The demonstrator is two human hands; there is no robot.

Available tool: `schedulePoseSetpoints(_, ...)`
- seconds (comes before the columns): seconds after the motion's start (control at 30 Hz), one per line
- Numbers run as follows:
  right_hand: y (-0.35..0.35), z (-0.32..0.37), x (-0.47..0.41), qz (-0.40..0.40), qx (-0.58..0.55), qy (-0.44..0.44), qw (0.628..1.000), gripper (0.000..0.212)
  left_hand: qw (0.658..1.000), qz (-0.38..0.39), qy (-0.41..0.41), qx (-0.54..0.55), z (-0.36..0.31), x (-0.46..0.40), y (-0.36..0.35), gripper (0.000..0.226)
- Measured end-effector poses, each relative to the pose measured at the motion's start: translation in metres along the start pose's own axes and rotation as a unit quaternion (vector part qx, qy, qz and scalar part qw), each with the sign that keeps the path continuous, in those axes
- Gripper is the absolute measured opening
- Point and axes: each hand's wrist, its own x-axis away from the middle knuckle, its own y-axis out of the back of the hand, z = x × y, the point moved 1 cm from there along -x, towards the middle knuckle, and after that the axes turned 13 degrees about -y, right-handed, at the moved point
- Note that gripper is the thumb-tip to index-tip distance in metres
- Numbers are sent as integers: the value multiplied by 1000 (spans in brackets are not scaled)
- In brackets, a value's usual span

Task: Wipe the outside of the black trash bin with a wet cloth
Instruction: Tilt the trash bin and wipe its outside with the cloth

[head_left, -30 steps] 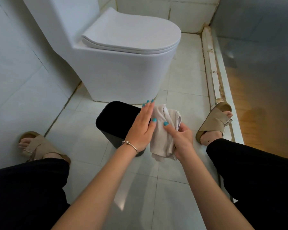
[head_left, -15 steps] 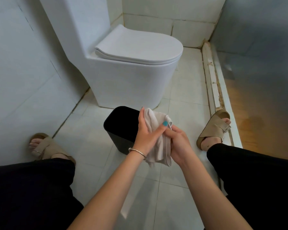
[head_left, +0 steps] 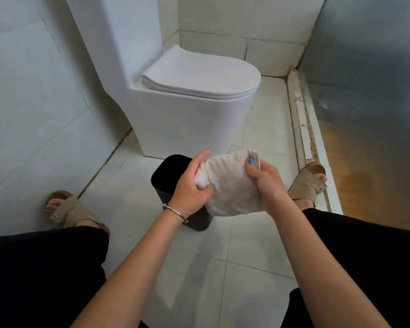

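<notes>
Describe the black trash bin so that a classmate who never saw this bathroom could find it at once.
Start at the white ceramic toilet by the tiled wall. On the pale floor tiles just in front of its base stands the black plastic trash bin, partly hidden behind two hands holding a white cloth. It is the only dark, open-topped container there.

Bin (head_left: pixel 166 176) on floor (head_left: pixel 246 268) in front of toilet (head_left: pixel 187 110); cloth (head_left: pixel 230 185) above bin, btwn both hands.

Soft cloth (head_left: pixel 230 185), matt black bin (head_left: pixel 168 171), glossy tiles (head_left: pixel 253 256)
</notes>
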Motion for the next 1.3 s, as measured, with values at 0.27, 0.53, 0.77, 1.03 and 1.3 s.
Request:
schedulePoseSetpoints(0.27,-4,28,-3,81,113,101,985,23,991,115,19,-60,-23,-19,5,87)
schedulePoseSetpoints(0.53,6,17,-5,46,68,51,995,64,993,25,-114,-6,-35,-24,11,66)
schedulePoseSetpoints(0.77,-10,-27,1,205,-177,-161,949,54,995,-39,-83,40,-37,-26,22,38)
schedulePoseSetpoints(1.03,-13,-41,-20,199,-214,-97,951,120,995,-52,-69,40,-31,-20,23,37)
schedulePoseSetpoints(1.3,-47,-51,-2,319,-350,-176,863,92,992,-25,-84,91,-41,-18,20,41)
